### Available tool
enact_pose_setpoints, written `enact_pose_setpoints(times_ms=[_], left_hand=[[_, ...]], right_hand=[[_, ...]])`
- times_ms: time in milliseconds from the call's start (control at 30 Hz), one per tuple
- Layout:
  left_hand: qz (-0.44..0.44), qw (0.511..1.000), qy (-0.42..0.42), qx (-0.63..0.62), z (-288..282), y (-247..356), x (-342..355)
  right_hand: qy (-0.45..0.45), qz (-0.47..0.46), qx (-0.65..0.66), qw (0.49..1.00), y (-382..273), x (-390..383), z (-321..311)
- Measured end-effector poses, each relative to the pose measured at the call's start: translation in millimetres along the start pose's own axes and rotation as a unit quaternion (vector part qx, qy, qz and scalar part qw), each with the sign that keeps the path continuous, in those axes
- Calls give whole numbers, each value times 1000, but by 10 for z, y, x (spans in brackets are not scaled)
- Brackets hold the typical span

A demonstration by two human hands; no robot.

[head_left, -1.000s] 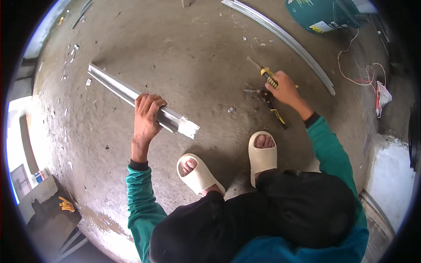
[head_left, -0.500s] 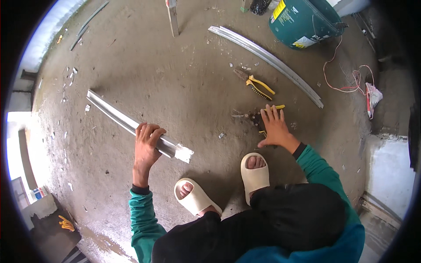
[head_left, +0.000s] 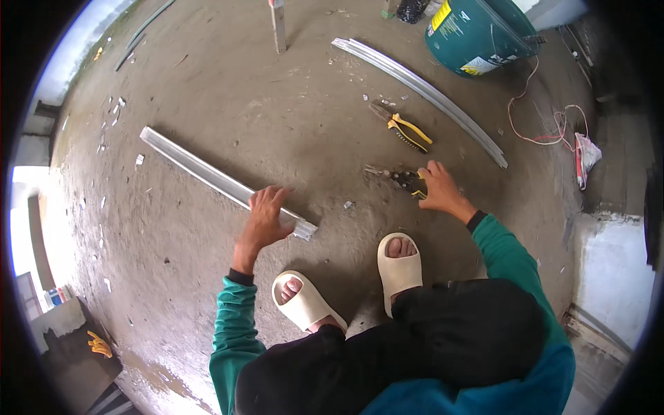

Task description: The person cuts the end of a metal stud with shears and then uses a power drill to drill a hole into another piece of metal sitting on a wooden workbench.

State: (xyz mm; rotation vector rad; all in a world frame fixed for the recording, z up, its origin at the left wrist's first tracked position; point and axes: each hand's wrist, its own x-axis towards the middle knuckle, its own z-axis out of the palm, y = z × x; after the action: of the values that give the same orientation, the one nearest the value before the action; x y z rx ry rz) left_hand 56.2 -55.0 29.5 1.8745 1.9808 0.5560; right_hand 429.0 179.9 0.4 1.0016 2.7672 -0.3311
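A silver metal channel (head_left: 200,169) lies slanting on the floor at the left. Over its near end, my left hand (head_left: 265,220) has its fingers across the metal and its thumb spread apart, so the grip looks loose. To the right, my right hand (head_left: 443,191) closes around the yellow handles of dark-jawed snips (head_left: 401,178) on the floor; the palm hides part of the handles. Just beyond them lie yellow-and-black pliers (head_left: 401,128).
A second metal channel (head_left: 422,90) lies farther back, near a green bucket (head_left: 477,38). A red-and-white cord (head_left: 546,140) is at the right, a wooden stick (head_left: 278,28) at the back. Metal scraps (head_left: 140,159) are scattered leftward. My sandalled feet (head_left: 401,266) stand close in front.
The metal channel has shifted right and turned to lie flatter. My left hand has moved right along with it and loosened. My right hand's spread fingers have closed on the snips' handles.
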Motion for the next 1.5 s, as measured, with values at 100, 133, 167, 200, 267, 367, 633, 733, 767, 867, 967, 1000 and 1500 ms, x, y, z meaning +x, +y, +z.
enact_pose_setpoints(times_ms=[100,133,167,200,267,367,633,733,767,867,967,1000,1500], left_hand=[[-65,974,5,-215,334,250,-1],[-119,936,-28,-329,433,425,12],[-131,910,-41,-391,576,604,36],[-145,880,-49,-450,689,776,52],[-160,823,-11,-545,824,1137,127],[-194,717,39,-669,869,1234,150],[-218,726,3,-652,645,1114,8],[-137,824,117,-537,597,1098,3],[-139,823,118,-538,548,1087,19],[-84,909,147,-380,411,1011,47],[-21,932,179,-314,369,925,32],[-16,929,192,-316,389,911,12],[-47,974,5,221,-59,-307,-313]], right_hand=[[32,20,133,990,-142,-113,-60],[13,66,204,977,-285,-158,-128],[10,60,203,977,-410,-195,-146],[-6,45,330,943,-554,-215,-157],[-28,33,450,892,-843,-319,-132],[-78,28,623,778,-1217,-323,-102],[-265,95,851,443,-1419,-442,-19],[-264,98,890,358,-1508,-466,-88],[-248,107,903,333,-1507,-475,-118],[-277,79,915,283,-1550,-454,-238],[-302,41,899,314,-1591,-400,-246],[-301,41,899,314,-1603,-364,-259],[132,63,201,969,-821,469,-218]])
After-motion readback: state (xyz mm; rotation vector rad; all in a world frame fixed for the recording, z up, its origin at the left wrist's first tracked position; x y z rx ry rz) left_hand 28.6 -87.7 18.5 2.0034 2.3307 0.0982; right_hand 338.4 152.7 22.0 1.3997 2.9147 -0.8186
